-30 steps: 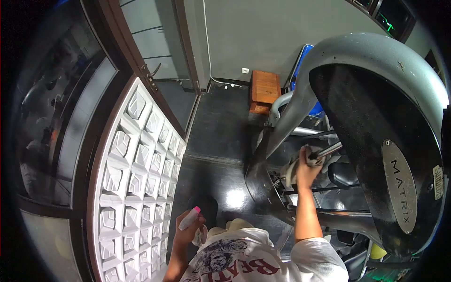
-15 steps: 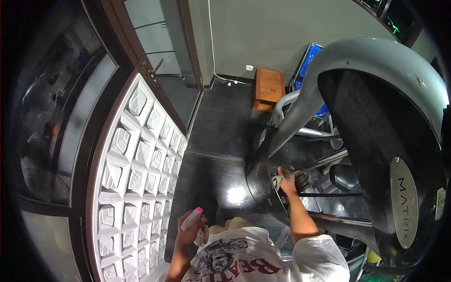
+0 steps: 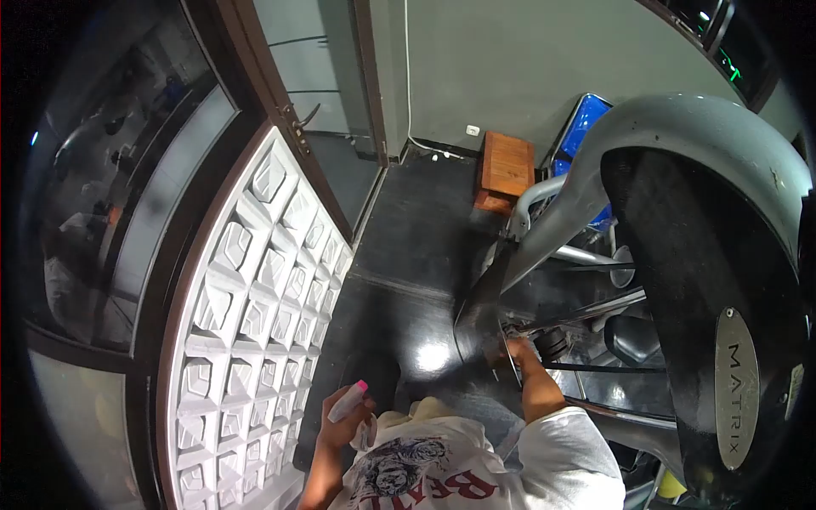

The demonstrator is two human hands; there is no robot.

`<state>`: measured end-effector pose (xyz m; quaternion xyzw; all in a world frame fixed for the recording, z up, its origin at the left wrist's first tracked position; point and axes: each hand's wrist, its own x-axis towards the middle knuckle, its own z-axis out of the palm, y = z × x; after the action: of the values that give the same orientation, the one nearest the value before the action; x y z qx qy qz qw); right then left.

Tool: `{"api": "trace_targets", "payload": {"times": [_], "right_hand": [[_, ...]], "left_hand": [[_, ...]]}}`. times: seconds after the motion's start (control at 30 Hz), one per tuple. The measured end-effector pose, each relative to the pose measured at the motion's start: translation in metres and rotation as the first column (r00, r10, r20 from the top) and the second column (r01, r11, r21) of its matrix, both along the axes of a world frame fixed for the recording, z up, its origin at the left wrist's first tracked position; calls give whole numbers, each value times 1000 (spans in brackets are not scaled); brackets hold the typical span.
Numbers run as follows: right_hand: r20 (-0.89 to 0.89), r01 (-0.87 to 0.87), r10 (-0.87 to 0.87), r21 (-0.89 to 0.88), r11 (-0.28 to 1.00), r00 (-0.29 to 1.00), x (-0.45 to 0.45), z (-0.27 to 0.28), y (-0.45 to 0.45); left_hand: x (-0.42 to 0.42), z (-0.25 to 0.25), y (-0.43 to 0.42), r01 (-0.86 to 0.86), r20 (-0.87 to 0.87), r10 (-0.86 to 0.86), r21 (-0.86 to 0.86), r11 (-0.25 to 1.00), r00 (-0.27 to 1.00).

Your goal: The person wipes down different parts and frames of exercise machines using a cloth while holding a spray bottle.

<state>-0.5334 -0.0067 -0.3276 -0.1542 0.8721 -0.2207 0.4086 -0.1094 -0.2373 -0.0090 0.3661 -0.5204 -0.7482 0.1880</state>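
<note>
My left hand (image 3: 347, 418) is closed around a spray bottle (image 3: 347, 404) with a pink nozzle, held in front of my body at the lower left. My right hand (image 3: 520, 350) reaches into the lower frame of a grey and black gym machine (image 3: 663, 144) marked MATRIX. Its fingers are partly hidden by the dark panel (image 3: 480, 310) at the machine's side. The light cloth seen under this hand a moment ago is barely visible now. Metal rods (image 3: 586, 313) run just beyond the hand.
White patterned wall blocks (image 3: 255, 319) rise on my left, beside a door with a handle (image 3: 306, 119). A wooden box (image 3: 507, 166) and blue chairs (image 3: 586, 123) stand by the grey wall. Dark glossy floor (image 3: 399, 229) lies between.
My right hand has moved slightly lower along the machine's side panel, and the cloth has gone mostly out of sight. The view has shifted a little. My left hand still holds the bottle.
</note>
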Motion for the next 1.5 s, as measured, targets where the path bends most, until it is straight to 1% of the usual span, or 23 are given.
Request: {"api": "trace_targets", "payload": {"times": [0.07,0.1,0.13,0.23,0.3,0.37,0.4,0.47,0.57,0.6,0.7,0.73,0.83,0.87,0.97,1.0,1.1,1.2,1.3,1.33,1.43,1.47,1.5], "right_hand": [[-337,-125,56,-186,975,940,-3,-8,13],[-28,251,-280,-362,898,960,4,15,4],[275,628,-570,-444,639,774,11,38,-5],[-7,540,-611,-460,705,792,13,56,-4],[-70,483,-576,-470,739,814,15,66,1],[-297,335,-536,-522,784,790,18,71,5],[-201,374,-549,-543,752,811,19,87,5],[1,458,-556,-568,684,831,29,154,-1],[146,416,-550,-813,407,822,37,195,-4],[176,397,-480,-821,410,860,39,218,-3],[175,348,-379,-819,456,909,55,229,-6],[114,331,-415,-801,499,903,60,238,-11],[-131,234,-366,-565,791,921,51,238,-11],[-128,215,-336,-550,807,933,42,213,-6],[-47,308,-435,-639,705,899,29,148,-8],[-134,242,-485,-735,634,864,29,142,-17],[-147,287,-558,-736,613,817,27,130,-23],[-95,291,-476,-682,671,874,23,111,-19],[-201,157,-331,-588,794,922,23,102,-24],[-116,240,-366,-570,786,923,31,121,-28],[-310,-38,-86,-374,927,947,12,62,-16],[-305,-63,-9,-224,972,952,6,46,-10],[-444,-202,119,-143,969,888,0,11,-2]], "left_hand": [[6,0,0,-19,5,19,8,1000,1000],[8,0,-1,-15,33,15,-9,1000,999],[11,1,-1,-9,65,10,-24,1000,998],[13,-2,-3,-10,58,12,-33,999,998],[9,0,-4,-5,28,6,-30,1000,1000],[4,1,-5,11,24,-10,-28,1000,1000],[1,1,-5,22,35,-22,-27,999,999],[-3,0,-3,32,33,-31,-22,999,999],[-8,-4,-2,47,16,-47,-23,999,999],[-10,-4,-2,60,25,-59,-26,998,998],[-17,-3,-1,65,19,-65,-11,998,998],[-18,-2,0,61,13,-61,-1,998,998],[-22,0,0,97,28,-97,-3,995,995],[-22,-2,-1,112,21,-113,6,994,993],[-20,-10,-1,142,-2,-142,19,990,990],[-20,-11,-1,141,-9,-141,14,990,990],[-18,-11,-1,137,-4,-137,0,991,991],[-13,-13,0,112,-9,-112,8,994,994],[-12,-6,3,81,-24,-81,30,996,996],[-13,-4,3,71,-29,-70,35,997,997],[-6,-12,3,70,-53,-69,16,997,996],[-5,-14,4,61,-28,-60,18,998,998],[-3,-14,5,53,-3,-53,20,998,999]]}}
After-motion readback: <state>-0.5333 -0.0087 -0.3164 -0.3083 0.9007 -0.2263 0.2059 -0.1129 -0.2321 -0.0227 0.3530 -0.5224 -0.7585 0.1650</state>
